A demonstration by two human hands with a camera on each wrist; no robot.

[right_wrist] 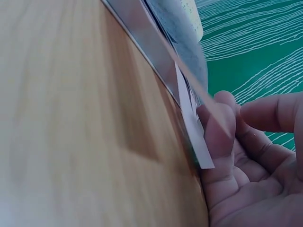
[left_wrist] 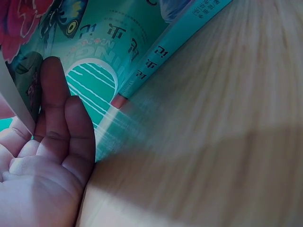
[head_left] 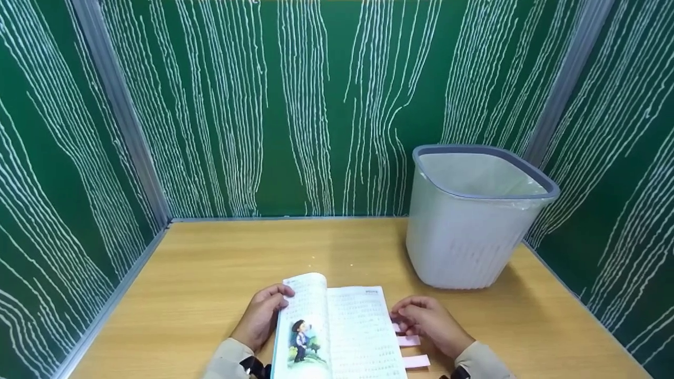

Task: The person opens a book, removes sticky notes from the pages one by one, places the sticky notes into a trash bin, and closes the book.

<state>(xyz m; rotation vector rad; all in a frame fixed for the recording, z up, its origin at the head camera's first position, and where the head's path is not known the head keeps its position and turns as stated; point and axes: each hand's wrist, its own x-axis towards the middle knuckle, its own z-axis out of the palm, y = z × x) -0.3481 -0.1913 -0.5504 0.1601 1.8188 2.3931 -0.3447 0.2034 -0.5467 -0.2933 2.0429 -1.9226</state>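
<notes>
An open book (head_left: 363,326) with printed text and a drawing of a child on its left page stands in front of me. My left hand (head_left: 263,313) grips its left side, thumb over the page and fingers under the illustrated cover (left_wrist: 137,38). My right hand (head_left: 432,323) is at the right page edge, with thumb and forefinger meeting there and the other fingers curled. Several pink paper tabs stick out of that edge; the lowest tab (head_left: 417,361) lies below the hand. In the right wrist view, a tab (right_wrist: 191,118) runs beside the fingers; what the fingertips pinch is partly hidden.
A pale waste bin (head_left: 463,237) with a grey rim and a liner stands on the wooden table (head_left: 237,258) at the back right. Green panels (head_left: 347,105) with white wavy lines enclose the table at the back and both sides.
</notes>
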